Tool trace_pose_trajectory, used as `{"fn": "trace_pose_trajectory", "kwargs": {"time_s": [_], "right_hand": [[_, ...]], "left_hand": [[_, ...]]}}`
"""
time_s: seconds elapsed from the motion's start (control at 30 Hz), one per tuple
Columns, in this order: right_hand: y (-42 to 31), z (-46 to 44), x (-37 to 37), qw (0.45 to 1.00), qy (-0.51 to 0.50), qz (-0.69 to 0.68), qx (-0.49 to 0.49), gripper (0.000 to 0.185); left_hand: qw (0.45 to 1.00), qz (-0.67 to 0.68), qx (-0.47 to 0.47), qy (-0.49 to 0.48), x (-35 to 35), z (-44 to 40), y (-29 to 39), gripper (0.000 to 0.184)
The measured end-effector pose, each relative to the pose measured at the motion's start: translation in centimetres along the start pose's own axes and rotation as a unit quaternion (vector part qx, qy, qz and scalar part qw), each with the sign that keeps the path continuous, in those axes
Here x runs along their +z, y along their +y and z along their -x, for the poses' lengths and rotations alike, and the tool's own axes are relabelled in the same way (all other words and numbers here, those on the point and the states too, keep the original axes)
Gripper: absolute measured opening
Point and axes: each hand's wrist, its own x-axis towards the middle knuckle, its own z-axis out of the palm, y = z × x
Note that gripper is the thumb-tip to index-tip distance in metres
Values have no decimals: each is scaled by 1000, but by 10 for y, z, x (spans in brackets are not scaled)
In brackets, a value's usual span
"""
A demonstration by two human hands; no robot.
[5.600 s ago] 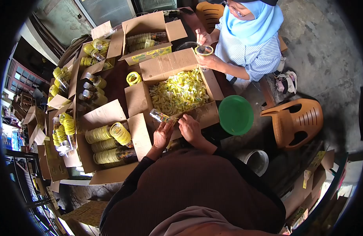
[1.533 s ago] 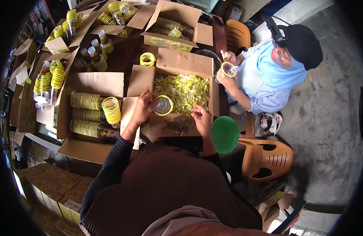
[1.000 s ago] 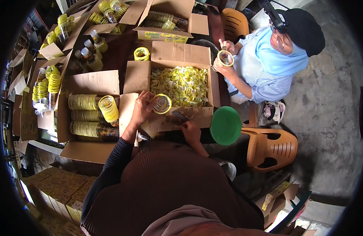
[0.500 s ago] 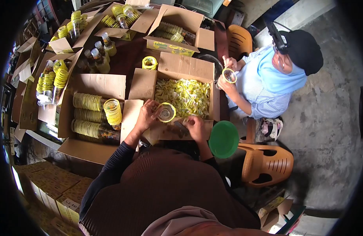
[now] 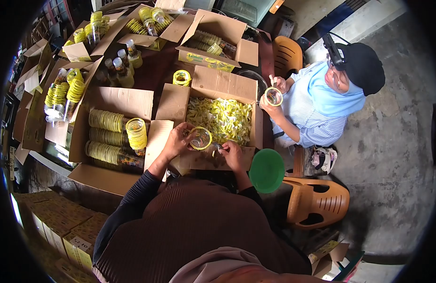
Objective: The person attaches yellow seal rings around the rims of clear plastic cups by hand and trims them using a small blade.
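My left hand point(image 5: 179, 141) is closed around the side of a clear plastic cup point(image 5: 200, 138) with a yellow rim, its round opening turned up toward me. Just right of it, my right hand point(image 5: 233, 155) pinches a small, thin, dark tool point(image 5: 220, 147) whose tip points at the cup; its exact kind is too small to make out. Both hands are over the near flap of a cardboard box point(image 5: 225, 85) filled with yellow and white scraps point(image 5: 220, 120). Left of my left hand, another box point(image 5: 119, 95) holds rows of stacked yellow-rimmed cups point(image 5: 107, 148).
A green plastic basin point(image 5: 267, 170) lies by my right forearm, near an orange chair point(image 5: 317, 203). Across the right corner, a co-worker point(image 5: 312, 104) holds a similar cup point(image 5: 273, 96). More cup boxes and several bottles point(image 5: 121, 70) stand farther back.
My right hand has brought the dark tool up closer to the cup's rim. The cup has tilted slightly in my left hand. The co-worker's cup has turned a little.
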Motion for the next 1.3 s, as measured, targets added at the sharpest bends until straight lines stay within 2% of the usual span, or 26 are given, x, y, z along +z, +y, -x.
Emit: {"fn": "trace_pose_trajectory", "kwargs": {"time_s": [0.23,0.47,0.53,0.57,0.63,0.67,0.73,0.77,0.8,0.83,0.87,1.03,1.23,1.3], "right_hand": [[11,-4,-1,999,7,-41,-3,12],[7,-12,-3,999,23,-8,29,10],[29,-19,11,993,112,-42,10,12],[34,-20,12,993,112,-43,11,12],[23,-21,4,993,91,60,39,15],[17,-19,2,993,91,59,40,15],[1,-14,-4,988,119,94,-42,12],[-7,-11,-8,988,118,94,-42,12],[-18,-8,-12,991,81,75,-68,13],[-24,-4,-13,993,44,57,-95,17],[-20,-2,-7,986,56,88,-132,26],[-33,14,5,984,21,144,-107,22],[-18,8,13,994,1,66,-91,20],[-13,-3,15,993,107,-44,20,22]], "left_hand": [[1000,-11,-19,-1,-3,3,-6,30],[999,-4,-38,-4,-3,2,-7,32],[1000,-5,-18,-6,-2,1,-9,32],[1000,-5,-19,-6,-2,1,-9,32],[1000,-3,-21,-7,-2,2,-7,31],[1000,-4,-21,-7,-2,1,-7,31],[999,5,-32,-4,-4,1,-9,31],[999,5,-33,-3,-4,0,-10,31],[999,4,-33,1,-4,0,-10,30],[999,4,-33,4,-4,0,-11,30],[999,5,-34,4,-4,0,-10,30],[999,13,-44,5,-3,0,-4,29],[1000,1,-22,14,-3,1,-9,30],[999,3,-33,8,-4,2,-7,31]]}}
